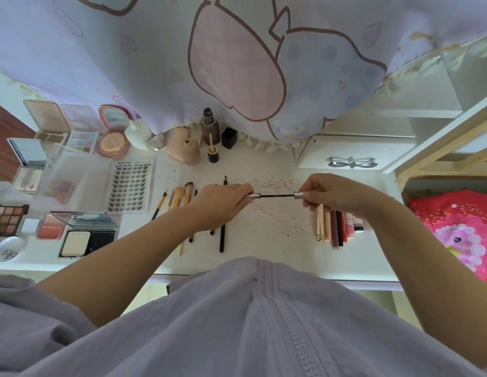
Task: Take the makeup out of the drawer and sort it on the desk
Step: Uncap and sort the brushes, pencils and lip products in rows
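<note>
Both hands hold a thin black wand (276, 196) level above the white desk (275, 227). My left hand (223, 204) grips its silver end on the left. My right hand (330, 193) pinches the silver tube end (298, 195) on the right. Under my left hand lies a row of makeup brushes (179, 195) and dark pencils (222, 238). Below my right hand lies a row of lip sticks and tubes (336, 227). The white drawer front (351, 156) with a bow handle sits behind my right hand.
Palettes and compacts (82, 134) crowd the desk's left side beside a lash card (129, 186) and a clear box (71, 172). Bottles (209, 126) stand at the back under a hanging lilac cloth (236, 63). A red bag (459, 229) lies off the right edge.
</note>
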The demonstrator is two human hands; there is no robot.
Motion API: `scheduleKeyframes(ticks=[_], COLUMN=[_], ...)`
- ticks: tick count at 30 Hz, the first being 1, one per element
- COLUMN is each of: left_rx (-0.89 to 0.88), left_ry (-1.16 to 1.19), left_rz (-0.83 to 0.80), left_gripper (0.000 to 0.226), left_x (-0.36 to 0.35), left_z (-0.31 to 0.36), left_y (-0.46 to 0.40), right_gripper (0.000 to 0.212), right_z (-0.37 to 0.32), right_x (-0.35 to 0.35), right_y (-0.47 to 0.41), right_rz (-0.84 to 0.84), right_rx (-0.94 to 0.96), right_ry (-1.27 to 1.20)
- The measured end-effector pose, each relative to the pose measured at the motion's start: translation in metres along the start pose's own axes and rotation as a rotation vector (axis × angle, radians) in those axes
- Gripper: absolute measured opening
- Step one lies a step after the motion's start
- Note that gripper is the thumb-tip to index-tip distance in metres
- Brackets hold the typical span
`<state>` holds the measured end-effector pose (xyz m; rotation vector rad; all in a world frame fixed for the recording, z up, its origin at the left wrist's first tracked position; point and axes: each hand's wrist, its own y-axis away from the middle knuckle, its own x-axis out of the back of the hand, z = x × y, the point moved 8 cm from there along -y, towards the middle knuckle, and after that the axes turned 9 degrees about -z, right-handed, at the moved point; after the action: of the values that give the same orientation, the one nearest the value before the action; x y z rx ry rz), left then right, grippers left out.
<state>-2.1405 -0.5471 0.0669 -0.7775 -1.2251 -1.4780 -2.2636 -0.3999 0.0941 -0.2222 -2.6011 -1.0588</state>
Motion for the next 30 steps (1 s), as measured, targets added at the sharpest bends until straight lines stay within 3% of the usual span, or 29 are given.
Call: scheduleKeyframes(ticks=[4,8,11,15,22,26,30], left_rx=[0.208,0.363,0.42,0.496,0.562,0.544,0.533], left_ry=[0.132,0.687,0.839,0.625,0.139,0.065,0.114], left_rz=[-0.063,-0.085,-0.055,-0.057,-0.069,-0.087,-0.022], left_gripper=[0.028,0.014,0.014,0.031,0.038,0.039,0.039], left_x=[-0.015,-0.029,-0.036,-0.048,-0.057,-0.063,-0.057], left_z=[-0.03,-0.036,-0.03,-0.028,-0.036,-0.04,-0.043], left_y=[0.007,-0.002,-0.015,-0.024,-0.029,-0.032,-0.029], right_gripper=[0.004,0.017,0.015,0.016,0.028,0.033,0.031], right_z=[0.02,0.031,0.032,0.033,0.027,0.019,0.018], right_x=[0.013,-0.008,-0.04,-0.081,-0.117,-0.124,-0.123], right_y=[0.004,-0.006,-0.023,-0.049,-0.084,-0.098,-0.101], right_rz=[0.065,0.088,0.099,0.103,0.148,0.219,0.221], right_rx=[-0.031,-0.077,-0.131,-0.193,-0.227,-0.253,-0.234], right_ry=[-0.123,-0.267,-0.272,-0.234,0.15,0.36,0.399])
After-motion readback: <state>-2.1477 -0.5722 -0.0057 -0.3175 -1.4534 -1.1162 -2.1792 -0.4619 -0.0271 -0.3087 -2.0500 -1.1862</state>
